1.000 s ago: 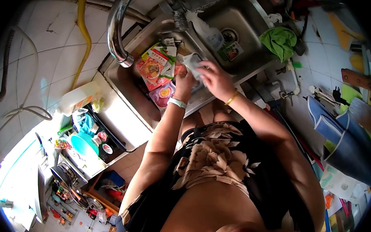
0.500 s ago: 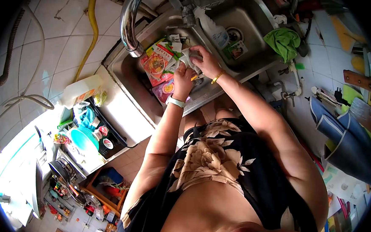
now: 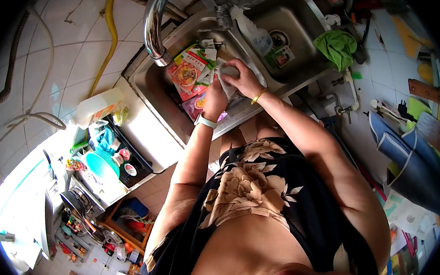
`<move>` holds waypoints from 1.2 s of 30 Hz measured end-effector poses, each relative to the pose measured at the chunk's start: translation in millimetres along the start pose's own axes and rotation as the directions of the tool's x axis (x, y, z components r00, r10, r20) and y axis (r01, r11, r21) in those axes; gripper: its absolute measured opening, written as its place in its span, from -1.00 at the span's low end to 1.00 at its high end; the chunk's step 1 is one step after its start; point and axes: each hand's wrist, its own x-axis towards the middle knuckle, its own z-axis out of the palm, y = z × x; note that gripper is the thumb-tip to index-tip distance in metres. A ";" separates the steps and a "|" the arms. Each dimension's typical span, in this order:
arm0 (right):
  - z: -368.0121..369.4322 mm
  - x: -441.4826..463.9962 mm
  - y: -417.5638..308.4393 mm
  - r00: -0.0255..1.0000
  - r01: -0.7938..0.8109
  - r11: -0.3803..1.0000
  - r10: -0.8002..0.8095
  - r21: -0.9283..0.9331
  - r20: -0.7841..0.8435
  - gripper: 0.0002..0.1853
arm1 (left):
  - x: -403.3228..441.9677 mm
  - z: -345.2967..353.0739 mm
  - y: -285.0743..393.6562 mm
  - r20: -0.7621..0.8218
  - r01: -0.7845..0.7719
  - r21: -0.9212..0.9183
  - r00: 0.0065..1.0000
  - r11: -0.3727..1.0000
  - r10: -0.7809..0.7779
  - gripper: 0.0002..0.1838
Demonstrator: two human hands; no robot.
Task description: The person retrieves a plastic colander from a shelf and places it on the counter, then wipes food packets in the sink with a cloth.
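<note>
Over sink (image 3: pixel 153 93), hands (image 3: pixel 214 100) closer together, greyish bundle (image 3: pixel 229 71)

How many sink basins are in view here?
2. The left basin holds colourful packets; the right basin, directly beside it, has a drain showing. Both are only partly covered, and no third basin shows.

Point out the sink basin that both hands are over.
The left basin, holding colourful packets: left hand and right hand are both above it. The right basin, its drain showing, has neither.
</note>
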 end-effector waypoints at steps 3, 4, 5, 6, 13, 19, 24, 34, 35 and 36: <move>3.0 12.6 21.0 0.981 -0.190 0.965 0.194 0.181 -0.004 -0.56 | -6.5 -8.5 32.3 0.182 0.107 0.177 0.973 0.978 -0.139 -0.80; 4.3 13.1 28.6 0.955 -0.267 0.892 0.294 0.366 -0.020 -0.57 | -7.9 -5.6 32.6 0.187 0.103 0.175 0.973 0.979 -0.136 -0.80; 3.8 11.2 27.5 0.960 -0.243 0.841 0.280 0.483 -0.004 -0.56 | -9.4 -1.8 31.2 0.135 0.197 -0.049 0.973 0.979 -0.189 -0.82; 4.8 7.2 26.2 0.959 -0.242 0.841 0.282 0.483 -0.011 -0.56 | -10.6 2.1 29.5 0.098 0.271 -0.274 0.962 0.923 -0.254 -0.84; -17.5 -13.0 -3.2 0.995 -0.005 0.994 -0.006 -0.106 -0.100 -0.71 | -9.2 19.6 -3.8 0.017 0.168 -0.240 0.986 0.956 -0.169 -0.89; -41.7 -19.5 5.0 0.989 0.147 0.989 -0.148 -0.015 -0.024 -0.71 | 2.9 46.8 -24.8 -0.169 0.055 -0.487 0.973 0.872 -0.156 -0.79; -77.3 -24.8 9.1 0.990 -0.019 1.000 0.016 -0.019 -0.140 -0.74 | -1.5 51.7 21.4 0.190 0.386 -0.612 0.919 0.690 -0.346 -0.84; -152.9 -4.0 70.1 0.947 -0.313 0.673 0.276 -0.670 -0.165 -0.73 | 11.3 76.6 -78.0 0.144 0.122 0.501 0.964 0.857 -0.222 -0.60; -151.3 -0.8 59.4 0.943 -0.312 0.618 0.295 -0.721 -0.154 -0.74 | 13.7 88.1 -98.1 0.166 0.051 0.416 0.977 0.908 -0.131 -0.48; -149.8 1.7 50.3 0.938 -0.307 0.561 0.315 -0.769 -0.144 -0.73 | 17.2 92.3 -94.0 0.166 0.052 0.416 0.977 0.908 -0.132 -0.48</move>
